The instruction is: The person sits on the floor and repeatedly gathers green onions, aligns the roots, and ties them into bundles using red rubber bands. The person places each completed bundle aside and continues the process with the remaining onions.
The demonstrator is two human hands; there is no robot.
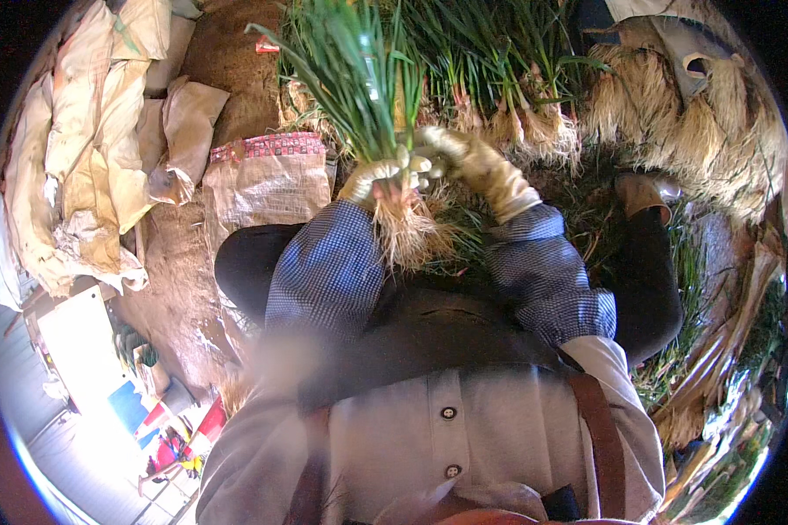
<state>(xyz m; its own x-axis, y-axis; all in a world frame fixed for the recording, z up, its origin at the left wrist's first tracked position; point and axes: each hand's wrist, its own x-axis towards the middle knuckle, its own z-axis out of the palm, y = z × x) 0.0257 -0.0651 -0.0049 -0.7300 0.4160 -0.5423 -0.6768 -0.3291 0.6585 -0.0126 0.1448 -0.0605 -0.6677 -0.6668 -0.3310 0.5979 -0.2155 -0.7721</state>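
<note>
My left hand (373, 180), in a pale glove, is closed around a bunch of green-leaved bulb plants (404, 210) that look like spring onions. Their leaves point up and away, and pale stringy roots hang below my fingers. At the right of the bunch is my right hand (443, 154), in a soiled glove, with its fingers close to the stems; part of the hand is blurred, so its hold on them is unclear. Checked blue sleeve covers reach over both my forearms.
More rooted green bunches (519, 118) stand beyond my hands. Dry straw-like roots (670, 111) fill the upper right. A woven sack (269, 184) with a red patterned edge lies left of my hands, with crumpled tan sacks (98, 131) farther left. Cut leaves (584, 230) litter the ground.
</note>
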